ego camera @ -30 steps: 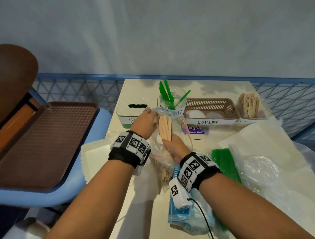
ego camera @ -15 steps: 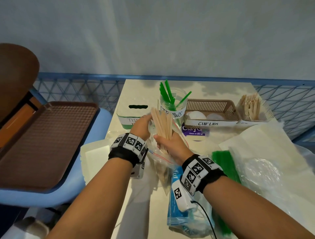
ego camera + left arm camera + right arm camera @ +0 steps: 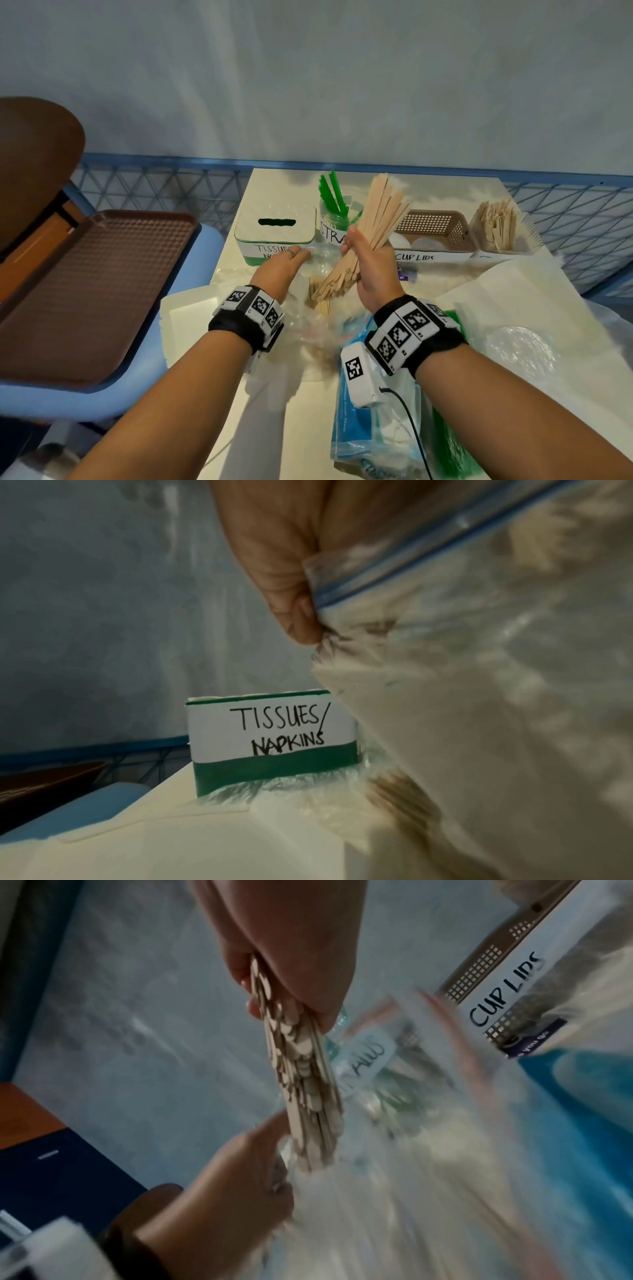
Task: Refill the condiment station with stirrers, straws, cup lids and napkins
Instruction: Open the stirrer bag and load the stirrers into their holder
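Observation:
My right hand (image 3: 366,260) grips a thick bundle of wooden stirrers (image 3: 373,222), lifted clear of the bag and tilted up to the right; the right wrist view has the same bundle (image 3: 301,1069) end on. My left hand (image 3: 284,263) pinches the rim of the clear zip bag (image 3: 315,308) by its blue seal strip (image 3: 394,569). More stirrers lie inside the bag. At the back stand the tissue and napkin box (image 3: 274,229), the straw jar (image 3: 337,219) with green straws, the brown cup lids basket (image 3: 435,229) and a stirrer holder (image 3: 500,229).
A blue napkin pack (image 3: 370,428), a pack of green straws (image 3: 448,438) and a clear bag of lids (image 3: 520,353) lie on the table's (image 3: 274,181) near right side. A brown tray (image 3: 85,291) rests on a blue chair at left. Blue mesh fencing runs behind.
My right hand has pulled the stirrer bundle up out of the bag and swung it to the right. My left hand has stayed on the bag's rim, lowering it slightly.

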A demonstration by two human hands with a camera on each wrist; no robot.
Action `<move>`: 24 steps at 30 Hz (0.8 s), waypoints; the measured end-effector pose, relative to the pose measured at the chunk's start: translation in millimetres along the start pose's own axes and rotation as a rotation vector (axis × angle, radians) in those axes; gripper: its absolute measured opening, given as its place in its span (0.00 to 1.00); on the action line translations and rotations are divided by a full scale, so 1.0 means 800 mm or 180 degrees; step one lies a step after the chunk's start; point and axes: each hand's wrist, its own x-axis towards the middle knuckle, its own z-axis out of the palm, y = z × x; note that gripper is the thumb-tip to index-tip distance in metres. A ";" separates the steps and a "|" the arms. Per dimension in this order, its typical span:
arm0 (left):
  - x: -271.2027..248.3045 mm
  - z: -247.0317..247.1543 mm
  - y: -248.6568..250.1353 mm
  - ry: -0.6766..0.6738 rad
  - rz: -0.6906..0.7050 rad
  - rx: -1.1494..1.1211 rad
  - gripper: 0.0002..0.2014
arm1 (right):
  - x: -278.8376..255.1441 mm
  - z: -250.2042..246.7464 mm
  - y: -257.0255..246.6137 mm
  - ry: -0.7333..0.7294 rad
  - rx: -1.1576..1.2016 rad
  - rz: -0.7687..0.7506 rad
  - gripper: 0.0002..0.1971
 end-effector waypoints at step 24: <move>0.006 -0.073 0.165 -0.0902 -0.1432 -0.5010 0.33 | -0.012 -0.036 -0.117 -0.0229 -0.0420 -0.0845 0.07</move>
